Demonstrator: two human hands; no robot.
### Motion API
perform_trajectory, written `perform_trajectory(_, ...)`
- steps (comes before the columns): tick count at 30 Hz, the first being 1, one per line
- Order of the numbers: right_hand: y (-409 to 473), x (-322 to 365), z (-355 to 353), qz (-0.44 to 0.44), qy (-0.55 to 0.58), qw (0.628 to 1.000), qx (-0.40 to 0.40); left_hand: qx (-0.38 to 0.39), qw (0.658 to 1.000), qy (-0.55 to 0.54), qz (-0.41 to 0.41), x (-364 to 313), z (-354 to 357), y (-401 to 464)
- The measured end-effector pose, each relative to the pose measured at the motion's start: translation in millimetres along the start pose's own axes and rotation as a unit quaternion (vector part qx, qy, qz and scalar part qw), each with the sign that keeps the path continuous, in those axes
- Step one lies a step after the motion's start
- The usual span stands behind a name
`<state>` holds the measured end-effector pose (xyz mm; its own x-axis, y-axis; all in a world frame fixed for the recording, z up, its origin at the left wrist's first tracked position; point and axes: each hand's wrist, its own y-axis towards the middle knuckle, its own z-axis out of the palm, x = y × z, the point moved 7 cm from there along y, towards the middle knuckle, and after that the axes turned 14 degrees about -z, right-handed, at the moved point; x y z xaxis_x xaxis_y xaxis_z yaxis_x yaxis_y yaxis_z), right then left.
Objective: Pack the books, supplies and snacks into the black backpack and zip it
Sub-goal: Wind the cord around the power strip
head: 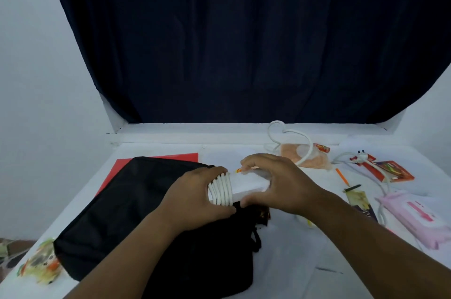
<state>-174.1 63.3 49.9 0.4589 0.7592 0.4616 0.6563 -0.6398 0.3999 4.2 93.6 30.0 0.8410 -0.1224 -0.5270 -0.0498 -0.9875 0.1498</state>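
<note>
Both forearms reach in from the near edge over the black backpack [136, 213], which lies on the white table [288, 262]. Left hand [195, 198] grips the cord-wrapped end of a white power strip [238, 187]; right hand [275, 181] curls around its other end, just above the bag. Right of the grip lie a pink wipes pack [419, 218], an orange pencil [339, 173] and red snack packets [390, 170]. Behind the bag, a red folder [117, 169] shows. Left and nearer, a clear snack bag [40, 265] sits.

Head view, single: worn high, facing forward and down, close over the counter [280, 262], dark curtain [244, 42] beyond.
</note>
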Motion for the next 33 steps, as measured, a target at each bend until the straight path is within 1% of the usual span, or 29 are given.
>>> perform_trajectory(3,8.9,5.8,6.9,-0.008,-0.022,0.999,0.024,0.014,0.998,-0.062,-0.026,27.2,-15.2,-4.7)
perform_trajectory(7,24.6,9.6,21.9,-0.026,-0.029,0.999,-0.005,0.061,0.993,-0.093,-0.047,61.4,-24.2,-8.0)
perform_trajectory(10,41.0,26.0,29.8,-0.045,-0.053,0.997,-0.024,0.087,0.991,-0.083,-0.052,82.1,-32.2,-2.5)
perform_trajectory(13,61.4,49.9,41.6,-0.08,-0.079,0.994,-0.012,0.121,0.99,-0.051,-0.046,93.1,-38.1,4.6)
perform_trajectory(17,88.7,71.0,56.7,-0.082,-0.065,0.994,-0.008,0.179,0.983,-0.029,-0.018,97.9,-42.1,12.5)
perform_trajectory(19,98.8,75.7,60.7,-0.062,-0.045,0.997,-0.023,0.189,0.982,-0.032,-0.004,100.1,-46.1,16.6)
perform_trajectory(21,104.9,74.3,61.8,-0.018,-0.014,0.999,-0.049,0.181,0.983,-0.045,0.005,102.0,-51.0,20.4)
perform_trajectory(23,109.0,72.7,61.8,0.006,0.004,0.998,-0.069,0.168,0.985,-0.049,0.008,103.2,-54.2,23.4)
perform_trajectory(26,111.3,68.5,62.7,0.02,0.002,0.997,-0.069,0.148,0.988,-0.051,0.019,102.8,-56.7,28.1)
perform_trajectory(28,109.3,57.2,62.3,0.028,0.017,0.997,-0.069,0.158,0.983,-0.085,0.022,100.9,-57.8,30.2)
perform_trajectory(29,108.0,51.1,60.8,0.028,0.045,0.996,-0.07,0.166,0.98,-0.104,0.022,99.8,-58.2,30.9)
perform_trajectory(31,104.1,33.3,55.7,0.046,0.139,0.987,-0.068,0.172,0.975,-0.14,0.016,98.2,-60.3,33.6)
perform_trajectory(33,98.0,6.6,52.2,0.099,0.201,0.973,-0.059,0.166,0.966,-0.196,0.003,97.7,-62.7,38.6)
